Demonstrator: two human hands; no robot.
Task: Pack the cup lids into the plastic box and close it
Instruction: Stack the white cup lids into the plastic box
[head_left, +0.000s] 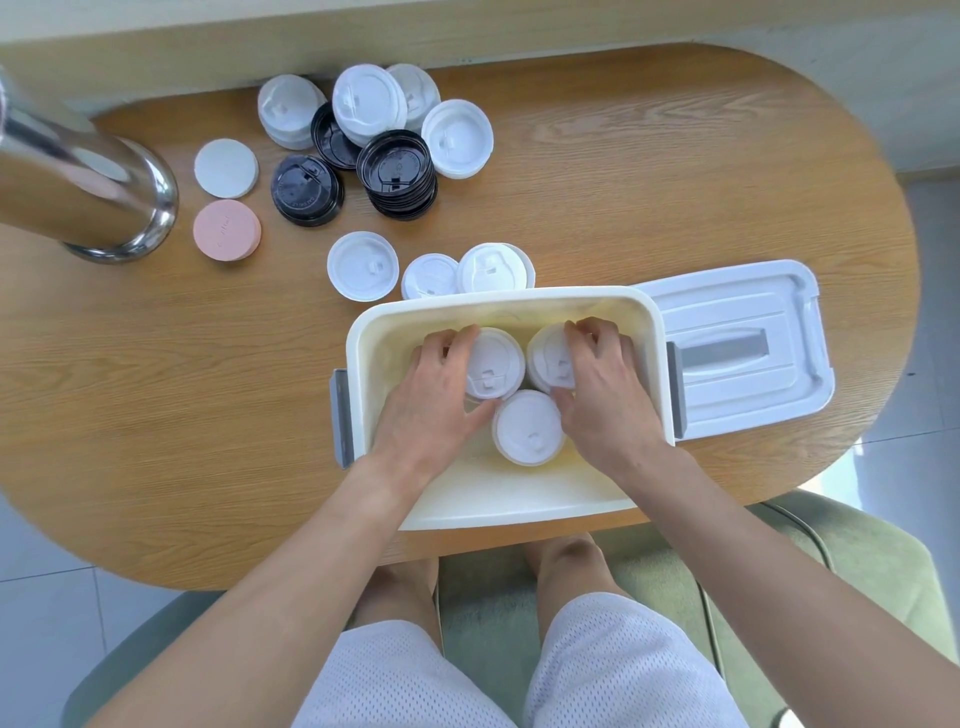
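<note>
Both hands inside box. Left hand grips a white lid stack; right hand grips another. Third stack sits at 6 o'clock of them. Lids look light, thin, slick; hold by the rim. More lids on worktop at 11 o'clock; box cover at 3.

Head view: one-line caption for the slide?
Both hands set stacks of white lids into the open plastic box; more lids and the box cover wait on the table.
</note>
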